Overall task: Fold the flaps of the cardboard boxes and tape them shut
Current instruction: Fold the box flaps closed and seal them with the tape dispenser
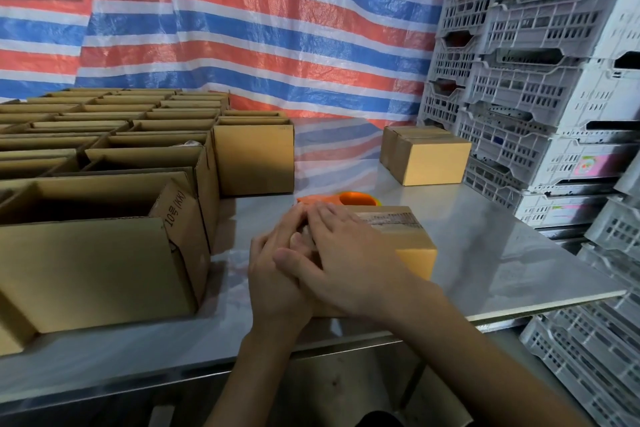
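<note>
A small cardboard box [408, 239] lies on the steel table [502, 246] in front of me, its flaps down and a strip of clear tape [391, 219] along its top seam. My right hand [346, 253] lies flat on the box top with straight fingers. My left hand [277, 270] presses against the box's left side, partly under the right hand, fingers straight. An orange tape dispenser [346, 199] lies just behind the box, mostly hidden by it.
Several open cardboard boxes [104, 184] fill the table's left half. A closed box [426, 156] sits at the back right. Stacked white plastic crates [554, 80] stand along the right. A striped tarp [277, 45] hangs behind.
</note>
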